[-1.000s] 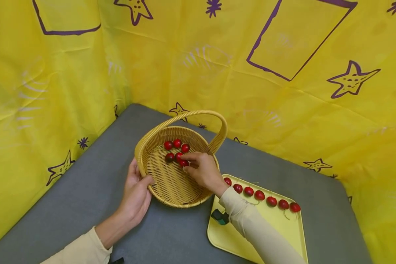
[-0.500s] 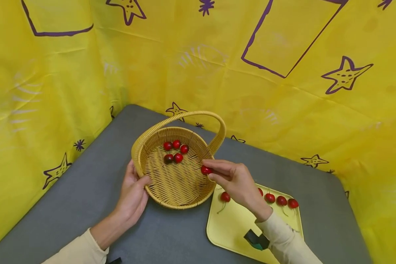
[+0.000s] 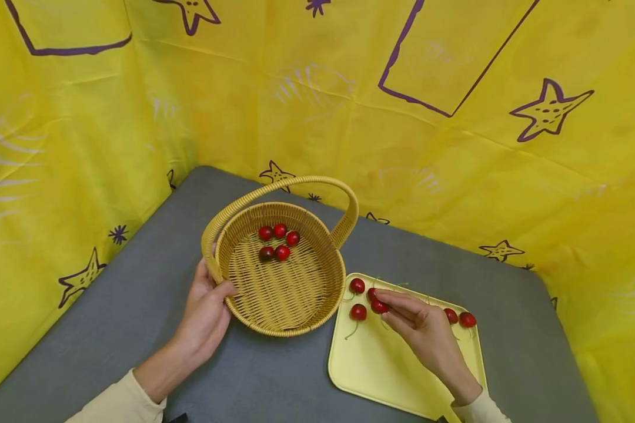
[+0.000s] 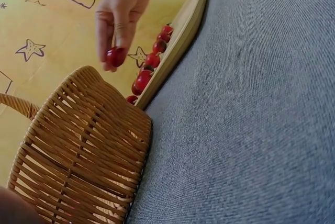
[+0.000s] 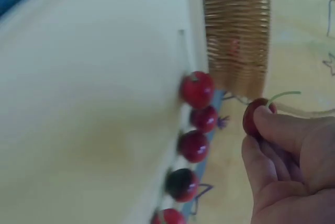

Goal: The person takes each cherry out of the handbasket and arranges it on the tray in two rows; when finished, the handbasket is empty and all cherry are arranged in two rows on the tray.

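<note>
Head view: a person's right hand (image 3: 425, 335) pinches a glossy dark-red round cherry (image 3: 379, 306) between thumb and fingertips over the far-left part of a pale-yellow rectangular tray (image 3: 370, 361), near other red cherries with thin stems (image 3: 358, 312). At the side, the left hand (image 3: 206, 320) grips a tan round woven basket (image 3: 277, 296) with a tall arched handle (image 3: 317, 178), thumb over the rim; five dark-red cherries (image 3: 282, 252) lie on the basket floor. Good handling here, by all appearances, means a steady basket and a fingertip hold that clears neighbouring fruit, since a bump could set the round cherries rolling. Left wrist view: the pinched cherry hangs above the row along the tray edge, apart from the woven wall; only a dark edge of the left hand shows, its underside fingers out of sight, so how tightly they press cannot be told. Right wrist view: thumb and fingers stand parted only by the fruit, whose green curved stem (image 5: 285, 94) juts past the thumb, free of the grasp; a light squeeze on the flesh, stem left loose, would likely spare the cherry from bruising or slipping.
</note>
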Available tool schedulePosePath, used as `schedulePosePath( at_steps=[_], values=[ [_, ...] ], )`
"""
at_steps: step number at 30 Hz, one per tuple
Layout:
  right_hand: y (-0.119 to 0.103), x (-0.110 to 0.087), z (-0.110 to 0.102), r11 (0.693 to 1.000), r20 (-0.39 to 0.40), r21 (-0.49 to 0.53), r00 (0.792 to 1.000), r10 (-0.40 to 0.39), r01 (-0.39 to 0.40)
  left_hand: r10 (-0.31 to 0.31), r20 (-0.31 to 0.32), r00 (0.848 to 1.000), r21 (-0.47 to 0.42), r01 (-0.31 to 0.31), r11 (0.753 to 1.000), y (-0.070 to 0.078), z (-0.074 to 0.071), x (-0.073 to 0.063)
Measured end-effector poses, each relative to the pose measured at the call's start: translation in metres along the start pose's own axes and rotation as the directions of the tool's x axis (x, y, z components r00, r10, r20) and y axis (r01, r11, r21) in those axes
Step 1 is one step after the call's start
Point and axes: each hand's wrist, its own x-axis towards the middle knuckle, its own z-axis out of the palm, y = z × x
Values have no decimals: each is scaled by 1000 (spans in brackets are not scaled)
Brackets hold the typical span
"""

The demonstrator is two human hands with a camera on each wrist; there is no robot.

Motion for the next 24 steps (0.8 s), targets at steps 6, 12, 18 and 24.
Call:
schedulePosePath(
  at_steps=[6,12,18,24],
  values=[
    [20,-9,5,992,-58,-126,998,-37,30,-51,-15,999,43,52,998,3,0,0],
    [30,-13,12,980,-58,-199,997,-43,31,-86,-26,996,55,88,995,5,1,-1],
    [33,-13,14,973,-56,-219,995,-82,68,-91,-28,995,67,93,993,6,1,0],
    [36,-13,14,970,-58,-227,993,-99,83,-94,-33,995,71,97,993,7,1,0]
  ],
)
